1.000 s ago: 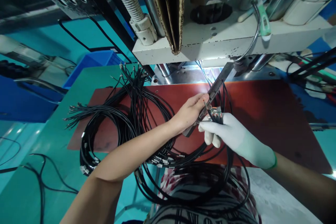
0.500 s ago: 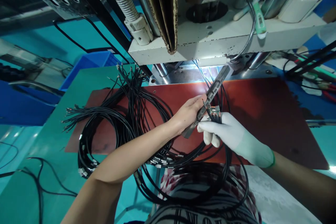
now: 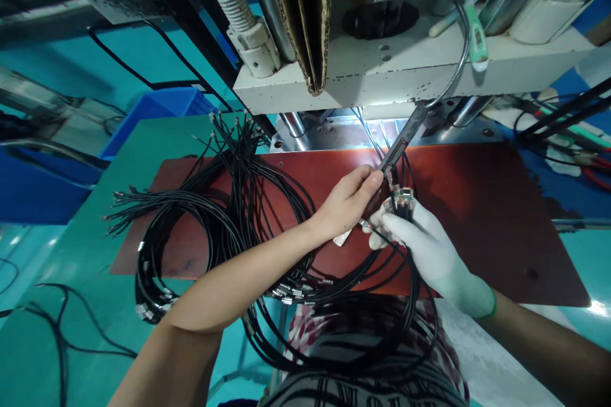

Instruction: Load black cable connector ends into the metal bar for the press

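Note:
My bare left hand (image 3: 352, 198) is wrapped round a long grey metal bar (image 3: 405, 140), which slants up to the right toward the machine. My right hand (image 3: 416, 229), in a white glove, grips a bundle of black cables (image 3: 411, 286) just below their ends. Metal connectors (image 3: 401, 198) stand up out of that grip. One single cable end (image 3: 365, 223) points left from the gloved fingers, close to the bar's lower part. Beneath my left hand a pale tip (image 3: 342, 237) shows; I cannot make out whether it belongs to the bar.
Coiled black cables (image 3: 191, 203) lie on the reddish-brown board (image 3: 482, 222) to the left. Behind it stands a white press (image 3: 382, 82) with cardboard (image 3: 312, 44) leaning on it. More cables hang over my lap. A blue bin (image 3: 162, 108) sits back left.
The bar has turned in my left hand, so its slotted face no longer shows. My right hand has shifted slightly right, and a cable end now sticks out leftward from it.

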`<state>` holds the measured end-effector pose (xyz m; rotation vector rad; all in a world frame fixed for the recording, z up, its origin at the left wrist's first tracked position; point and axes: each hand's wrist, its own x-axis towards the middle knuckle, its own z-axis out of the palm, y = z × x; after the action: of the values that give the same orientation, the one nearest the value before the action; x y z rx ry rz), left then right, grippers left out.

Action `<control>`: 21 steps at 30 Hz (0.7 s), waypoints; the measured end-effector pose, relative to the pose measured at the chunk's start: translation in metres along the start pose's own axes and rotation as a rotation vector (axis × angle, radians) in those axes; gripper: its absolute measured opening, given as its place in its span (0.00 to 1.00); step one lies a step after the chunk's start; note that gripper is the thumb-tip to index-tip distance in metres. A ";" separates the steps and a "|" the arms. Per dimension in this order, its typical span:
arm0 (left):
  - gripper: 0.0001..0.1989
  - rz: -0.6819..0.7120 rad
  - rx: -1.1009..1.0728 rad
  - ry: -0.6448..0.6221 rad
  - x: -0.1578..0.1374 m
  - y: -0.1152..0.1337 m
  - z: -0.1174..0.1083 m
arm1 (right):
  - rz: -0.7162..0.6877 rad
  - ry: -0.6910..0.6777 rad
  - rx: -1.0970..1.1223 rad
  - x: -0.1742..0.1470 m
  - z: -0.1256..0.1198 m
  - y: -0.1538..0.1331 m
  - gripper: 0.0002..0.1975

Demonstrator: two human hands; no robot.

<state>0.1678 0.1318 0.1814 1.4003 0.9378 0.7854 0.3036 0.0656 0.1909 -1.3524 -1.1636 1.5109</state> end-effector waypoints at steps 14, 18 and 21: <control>0.19 -0.052 -0.289 -0.134 -0.002 -0.003 -0.006 | -0.076 -0.045 -0.194 0.004 -0.003 -0.007 0.09; 0.18 -0.076 -0.206 -0.090 -0.003 -0.002 -0.007 | -0.050 -0.071 -0.199 0.008 -0.004 -0.004 0.11; 0.17 -0.013 -0.062 -0.054 -0.005 -0.003 -0.006 | -0.061 -0.080 -0.224 0.010 -0.003 -0.001 0.12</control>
<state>0.1598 0.1300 0.1795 1.3534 0.8729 0.7574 0.3051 0.0758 0.1889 -1.3989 -1.4475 1.4351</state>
